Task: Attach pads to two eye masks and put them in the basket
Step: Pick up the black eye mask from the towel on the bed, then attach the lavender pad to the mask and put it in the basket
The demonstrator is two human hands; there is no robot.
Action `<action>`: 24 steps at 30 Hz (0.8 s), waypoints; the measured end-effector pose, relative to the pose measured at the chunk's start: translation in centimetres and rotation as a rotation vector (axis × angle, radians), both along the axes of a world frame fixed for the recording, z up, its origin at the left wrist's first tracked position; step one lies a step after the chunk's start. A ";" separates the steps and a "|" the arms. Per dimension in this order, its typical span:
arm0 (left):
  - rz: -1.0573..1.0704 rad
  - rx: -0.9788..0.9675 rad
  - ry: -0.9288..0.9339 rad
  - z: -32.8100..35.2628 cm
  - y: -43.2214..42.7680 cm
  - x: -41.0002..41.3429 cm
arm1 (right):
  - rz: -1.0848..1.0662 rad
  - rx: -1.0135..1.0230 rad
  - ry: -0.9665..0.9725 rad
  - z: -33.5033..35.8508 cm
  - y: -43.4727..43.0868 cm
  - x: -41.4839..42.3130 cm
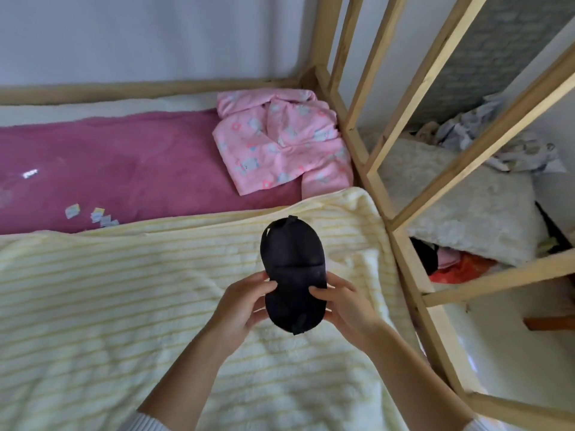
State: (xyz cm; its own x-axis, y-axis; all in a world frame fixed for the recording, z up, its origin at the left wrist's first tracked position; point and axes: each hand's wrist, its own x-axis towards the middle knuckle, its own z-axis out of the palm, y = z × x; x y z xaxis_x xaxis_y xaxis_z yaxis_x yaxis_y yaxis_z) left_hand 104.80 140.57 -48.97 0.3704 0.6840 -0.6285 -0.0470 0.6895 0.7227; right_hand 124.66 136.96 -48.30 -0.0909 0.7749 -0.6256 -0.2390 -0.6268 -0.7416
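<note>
The wooden-framed bed (320, 76) carries a striped blanket (124, 306), pink pyjamas (280, 141) and small packets (96, 214).

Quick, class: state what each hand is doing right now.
Left hand: closed on the eye mask's left edge.
Right hand: closed on the mask's right edge.

Pale wall (124, 35); wooden bed frame (367, 144); striped blanket (109, 306).

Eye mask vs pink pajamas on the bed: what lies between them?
Head view: only bedding. The yellow striped blanket under the black eye mask, then a strip of magenta sheet before the pink pajamas.
</note>
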 end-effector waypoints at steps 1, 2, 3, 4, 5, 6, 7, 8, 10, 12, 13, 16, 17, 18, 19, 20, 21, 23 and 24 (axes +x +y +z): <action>-0.030 0.022 0.021 1.8 -1.2 -0.9 | -0.005 -0.012 0.034 1.4 -1.3 -0.7; -0.055 0.045 0.047 3.6 -2.6 -1.9 | -0.015 -0.016 0.035 2.9 -2.6 -1.6; -0.073 0.070 0.077 5.1 -4.0 -2.8 | -0.029 0.005 -0.027 4.3 -4.1 -2.7; -0.081 0.099 0.112 6.5 -5.6 -3.7 | -0.049 0.046 -0.161 5.5 -5.5 -3.8; -0.076 0.126 0.154 7.7 -7.1 -4.5 | -0.099 0.098 -0.366 6.7 -6.9 -5.0; -0.066 0.155 0.193 8.7 -8.5 -5.1 | -0.170 0.171 -0.598 7.9 -8.2 -6.1; -0.059 0.181 0.224 9.5 -9.8 -5.6 | -0.230 0.269 -0.763 9.1 -9.5 -7.1; -0.062 0.207 0.247 10.3 -11.0 -5.9 | -0.247 0.360 -0.809 10.3 -10.5 -8.1; -0.081 0.270 0.296 11.8 -13.3 -6.3 | -0.150 0.413 -0.715 12.5 -12.1 -10.0; -0.122 0.389 0.389 13.2 -15.1 -6.5 | -0.031 0.338 -0.625 14.3 -12.7 -11.4; -0.147 0.451 0.442 14.0 -15.9 -6.6 | -0.002 0.288 -0.606 15.1 -12.7 -11.8; -0.127 0.531 0.476 16.0 -17.8 -7.0 | -0.025 0.271 -0.546 17.0 -12.9 -12.4; -0.096 0.531 0.470 16.6 -18.2 -7.3 | -0.086 0.268 -0.479 17.7 -13.0 -12.1; -0.060 0.525 0.464 17.0 -18.5 -7.5 | -0.153 0.254 -0.373 18.3 -13.1 -11.6; -0.026 0.516 0.456 17.5 -18.6 -7.7 | -0.193 0.238 -0.254 19.0 -13.3 -10.9; 0.008 0.509 0.448 17.8 -18.8 -7.9 | -0.195 0.227 -0.146 19.6 -13.5 -10.3; 0.043 0.505 0.446 18.2 -19.0 -8.0 | -0.161 0.218 -0.096 20.1 -13.7 -9.6; 0.121 0.527 0.461 18.9 -19.2 -8.1 | -0.051 0.177 -0.203 20.9 -14.2 -8.4; 0.150 0.547 0.472 19.3 -19.4 -8.1 | -0.007 0.154 -0.299 21.2 -14.5 -8.0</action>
State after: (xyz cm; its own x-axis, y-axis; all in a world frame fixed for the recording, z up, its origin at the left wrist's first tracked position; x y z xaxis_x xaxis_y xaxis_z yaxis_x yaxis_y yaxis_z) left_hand 96.71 121.21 -29.68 0.0231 0.9673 -0.2525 0.2885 0.2354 0.9281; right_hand 116.66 122.46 -27.07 0.0847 0.8623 -0.4993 -0.0007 -0.5010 -0.8654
